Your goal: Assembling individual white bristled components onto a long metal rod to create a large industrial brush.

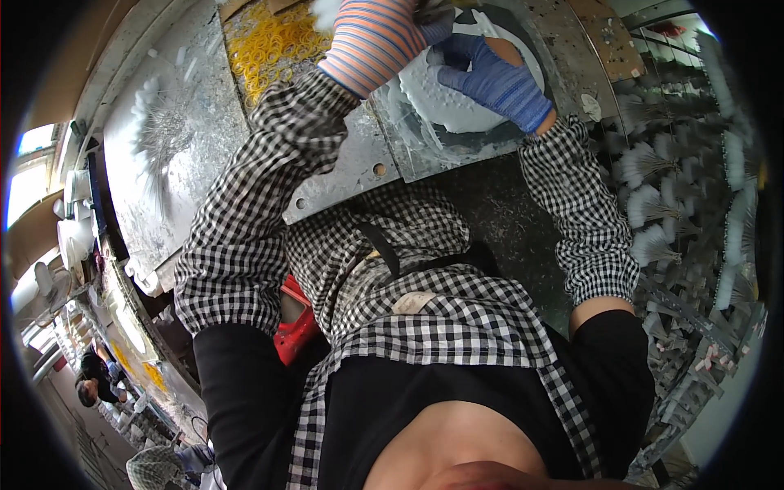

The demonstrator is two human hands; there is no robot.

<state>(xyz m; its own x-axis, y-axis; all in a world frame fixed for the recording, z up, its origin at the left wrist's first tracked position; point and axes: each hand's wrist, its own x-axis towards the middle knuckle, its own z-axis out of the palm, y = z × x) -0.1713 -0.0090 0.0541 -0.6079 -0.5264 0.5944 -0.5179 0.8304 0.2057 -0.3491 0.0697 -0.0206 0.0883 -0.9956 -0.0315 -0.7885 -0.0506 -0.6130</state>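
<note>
My left hand (371, 49), in an orange, blue and grey striped glove, is closed at the top edge of the view. A white, fluffy tuft (327, 12) sticks out beside it, apparently the end of a bundle in its grip; the rest is hidden by the glove. My right hand (498, 82), in a blue glove with some bare skin showing, hovers over thick white paste (445, 102). Its thumb and a finger are apart, pointing toward the left hand. The paste is spread on a dark plate (482, 140) on the metal-topped bench (343, 175).
Loose yellow rubber bands (273, 49) lie in a heap behind my left forearm. A white-tipped bristle bundle (163, 122) rests on the left board. Many similar fan-shaped bundles (653, 163) fill racks at right. Something red (294, 322) stands below the bench. Another person (98, 380) is far left.
</note>
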